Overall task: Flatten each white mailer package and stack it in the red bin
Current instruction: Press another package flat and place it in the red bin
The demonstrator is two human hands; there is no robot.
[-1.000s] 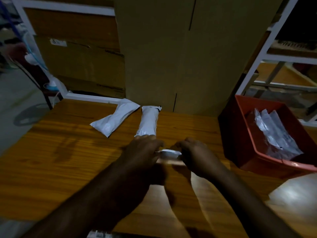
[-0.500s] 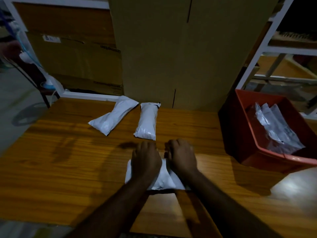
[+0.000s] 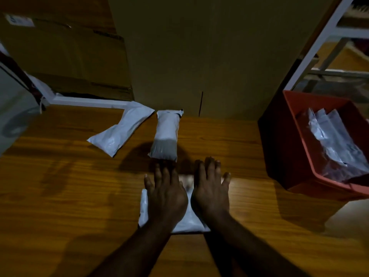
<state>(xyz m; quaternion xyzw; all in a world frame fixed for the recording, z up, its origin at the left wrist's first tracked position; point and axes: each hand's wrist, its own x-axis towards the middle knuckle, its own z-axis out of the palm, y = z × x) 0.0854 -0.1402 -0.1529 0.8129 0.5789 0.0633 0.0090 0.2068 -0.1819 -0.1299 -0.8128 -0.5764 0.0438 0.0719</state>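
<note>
A white mailer (image 3: 189,218) lies flat on the wooden table, mostly covered by my hands. My left hand (image 3: 165,193) and my right hand (image 3: 209,190) rest palm down on it side by side, fingers spread and stretched forward. Just beyond my left fingertips lies a puffy rolled mailer (image 3: 165,134), and a second puffy mailer (image 3: 121,129) lies at an angle to its left. The red bin (image 3: 295,140) stands at the right and holds several flattened white mailers (image 3: 335,140).
A tall cardboard box (image 3: 199,52) stands against the table's far edge, with more cardboard (image 3: 65,56) behind at the left. A white metal shelf frame (image 3: 319,41) rises behind the bin. Bare wooden tabletop (image 3: 60,186) extends to the left.
One second ago both hands held the mailer's edge pinched above the table. They then laid it down and now press it flat with fingers extended farther forward.
</note>
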